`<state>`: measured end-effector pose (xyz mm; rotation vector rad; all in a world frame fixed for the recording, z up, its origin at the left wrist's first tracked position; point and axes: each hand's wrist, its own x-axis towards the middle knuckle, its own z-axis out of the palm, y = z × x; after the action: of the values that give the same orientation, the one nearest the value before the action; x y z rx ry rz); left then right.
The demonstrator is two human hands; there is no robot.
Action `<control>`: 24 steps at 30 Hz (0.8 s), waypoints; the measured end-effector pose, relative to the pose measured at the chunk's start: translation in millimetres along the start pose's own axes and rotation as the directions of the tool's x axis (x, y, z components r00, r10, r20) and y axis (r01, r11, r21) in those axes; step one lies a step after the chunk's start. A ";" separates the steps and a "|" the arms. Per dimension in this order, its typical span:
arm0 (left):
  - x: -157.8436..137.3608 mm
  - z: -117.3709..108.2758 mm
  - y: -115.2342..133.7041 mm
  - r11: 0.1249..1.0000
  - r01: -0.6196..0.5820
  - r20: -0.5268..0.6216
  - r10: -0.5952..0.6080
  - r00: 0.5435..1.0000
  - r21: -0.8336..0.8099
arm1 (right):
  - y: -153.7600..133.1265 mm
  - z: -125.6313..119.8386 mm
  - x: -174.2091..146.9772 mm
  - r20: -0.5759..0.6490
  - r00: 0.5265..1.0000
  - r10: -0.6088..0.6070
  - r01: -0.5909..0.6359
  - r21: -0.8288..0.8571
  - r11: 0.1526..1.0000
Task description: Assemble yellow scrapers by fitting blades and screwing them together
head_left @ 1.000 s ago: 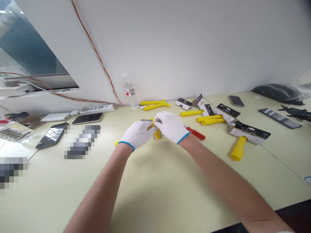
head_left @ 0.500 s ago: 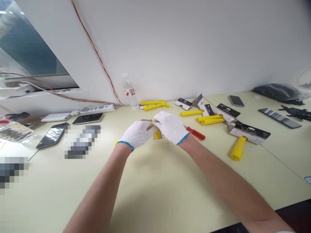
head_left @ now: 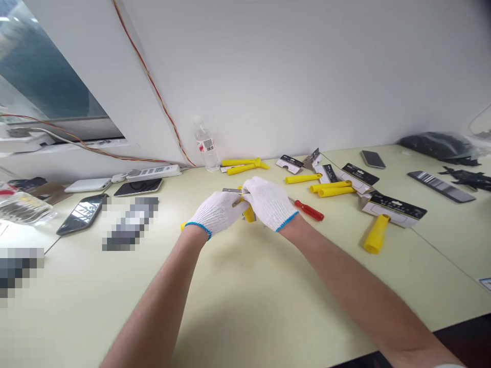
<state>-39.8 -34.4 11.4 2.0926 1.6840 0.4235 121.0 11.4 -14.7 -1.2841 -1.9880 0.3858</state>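
In white knit gloves with blue cuffs, both my hands meet over the table. My left hand (head_left: 218,212) is closed around a yellow-handled scraper (head_left: 250,213); its handle end pokes out by the left wrist. Metal from a blade (head_left: 230,190) shows above the left fingers. My right hand (head_left: 268,202) pinches at the scraper's head, fingertips against those of the left. Whatever sits between the right fingertips is too small or hidden to name. Tiny metal pieces (head_left: 243,217) lie below the hands. A red screwdriver (head_left: 310,210) rests just right of the right hand.
Yellow handles (head_left: 245,166) lie at the back by a water bottle (head_left: 207,148). More handles (head_left: 332,188) and black-and-white cards (head_left: 360,177) are on the right. Phones (head_left: 82,213) and a power strip (head_left: 153,173) sit left. A dark metal blade (head_left: 441,187) lies far right.
My right hand has shifted and turned very slightly at the scraper's head, now covering a bit more of the small metal piece below it. The left hand stays almost still.
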 end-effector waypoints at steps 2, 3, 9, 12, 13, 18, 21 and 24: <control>-0.6 -0.8 1.8 1.000 -0.002 -0.003 0.002 1.000 0.001 | -0.9 -0.6 -1.3 -0.006 1.000 0.009 -0.009 -0.012 1.000; -0.9 -1.3 2.5 1.000 -0.005 -0.006 0.005 1.000 0.003 | -1.4 -0.9 -1.5 -0.008 1.000 0.012 -0.013 -0.018 1.000; -3.7 -6.9 2.2 1.000 0.008 0.015 -0.008 1.000 -0.022 | -1.9 -11.4 2.3 -0.003 1.000 0.003 -0.003 -0.040 0.999; -4.0 -8.6 -1.5 0.999 0.012 0.022 -0.011 1.000 -0.051 | 2.3 -21.2 6.1 0.009 1.000 -0.002 0.002 -0.045 0.999; -3.8 -8.6 -2.9 0.999 0.010 0.019 -0.009 1.000 -0.052 | 4.1 -23.8 7.4 0.013 1.000 0.001 0.000 -0.047 0.999; -1.9 -7.9 -5.2 0.999 0.006 0.003 -0.006 1.000 -0.045 | 8.1 -32.0 8.1 0.101 0.995 0.013 -0.010 -0.036 0.999; -2.7 -8.7 -1.9 0.999 0.001 0.017 0.000 1.000 -0.038 | 3.7 -39.7 1.8 0.213 0.977 0.000 0.003 -0.011 1.000; -3.9 -9.2 1.0 0.998 0.002 0.030 0.000 1.000 -0.056 | 0.0 -47.5 -4.6 0.373 0.928 0.001 -0.007 0.016 1.000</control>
<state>-44.3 -37.2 20.0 2.0478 1.6373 0.4326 155.8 1.1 16.2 -1.2754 -2.2889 0.6922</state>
